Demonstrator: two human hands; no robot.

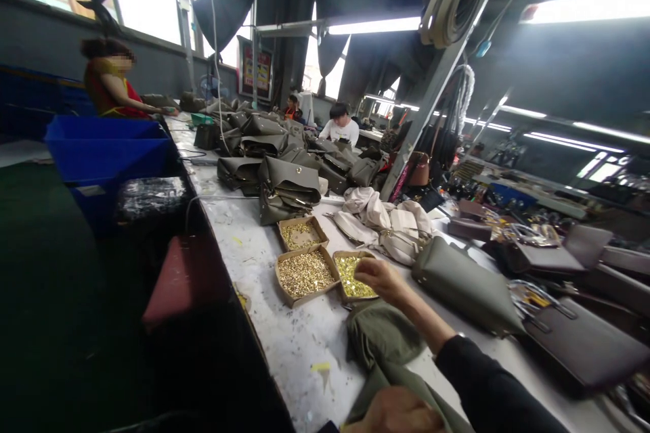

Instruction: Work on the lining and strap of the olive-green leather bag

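My right hand (pixel 382 279) reaches out from a black sleeve over the rightmost of three cardboard trays (pixel 339 258), which holds small yellow-gold metal parts (pixel 351 281). Its fingers are curled together in a pinch at the tray's near edge; what they hold is too small to see. My left hand (pixel 397 413) lies at the bottom edge on an olive-green bag (pixel 382 337) spread on the white worktable (pixel 284 331). Its fingers are hidden. The other two trays hold brass-coloured studs (pixel 305 273) and gold bits (pixel 299 235).
Finished olive bags (pixel 287 183) are piled further up the table, cream bags (pixel 386 220) lie beyond the trays, and brown bags (pixel 573 345) to the right. A blue crate (pixel 109 149) stands at the left. Other people work at the far end.
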